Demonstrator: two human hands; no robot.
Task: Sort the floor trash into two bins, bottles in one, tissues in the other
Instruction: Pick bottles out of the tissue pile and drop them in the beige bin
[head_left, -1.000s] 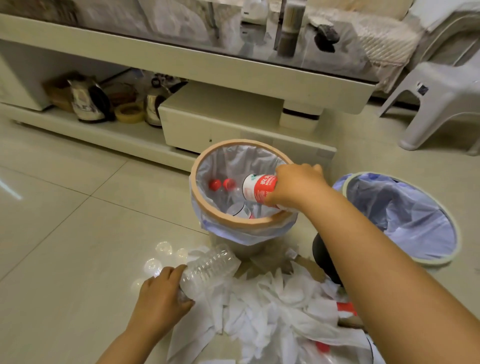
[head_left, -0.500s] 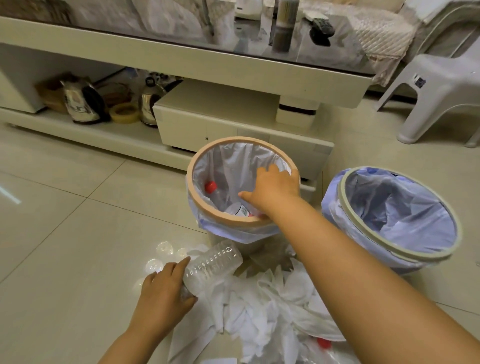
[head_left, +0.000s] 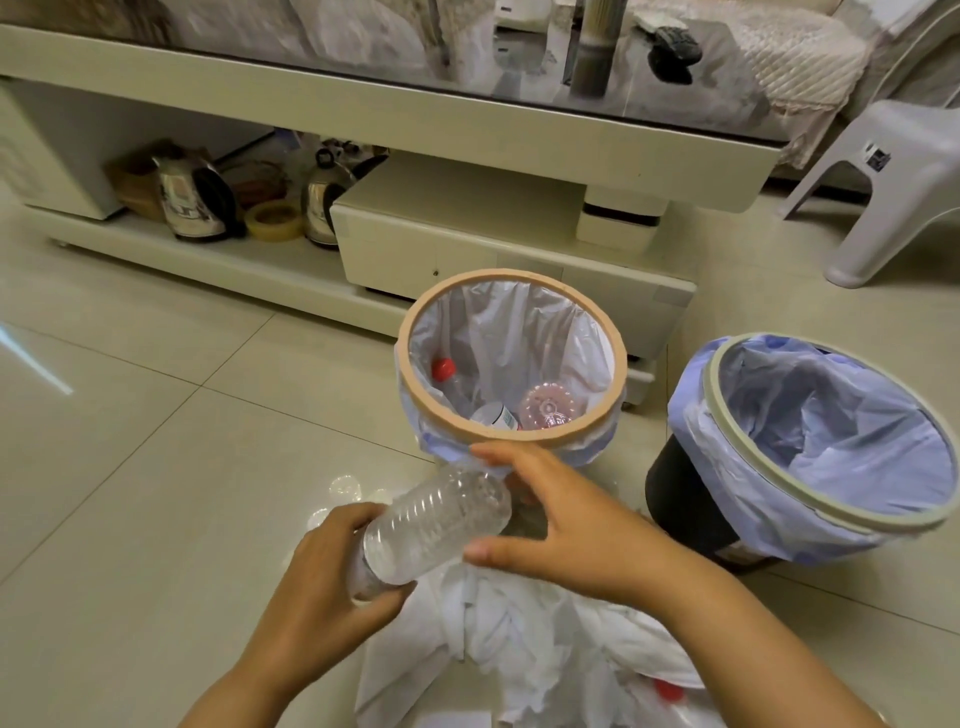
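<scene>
My left hand (head_left: 332, 587) grips the neck end of a clear ribbed plastic bottle (head_left: 441, 519), lifted off the floor and tilted toward the bins. My right hand (head_left: 561, 525) spreads beside the bottle's base, thumb and fingers straight, holding nothing. Just beyond stands the tan-rimmed bin (head_left: 511, 441) with a white liner, with bottles inside, one with a red cap (head_left: 443, 369). To its right stands the pale-rimmed bin (head_left: 717, 410) with a blue liner, no trash visible inside. White tissues (head_left: 519, 649) lie piled on the floor under my arms, with a red cap (head_left: 667, 690) showing among them.
A cream low table (head_left: 467, 130) with a drawer unit (head_left: 467, 249) stands right behind the bins; kettles (head_left: 195, 200) and a tape roll (head_left: 274, 221) sit on its lower shelf. A grey plastic stool (head_left: 893, 187) is at the far right. Tiled floor (head_left: 130, 467) stretches left.
My right hand let the red-labelled bottle drop into the tan-rimmed bin and drew back to the clear bottle. My left hand lifted that bottle off the floor.
</scene>
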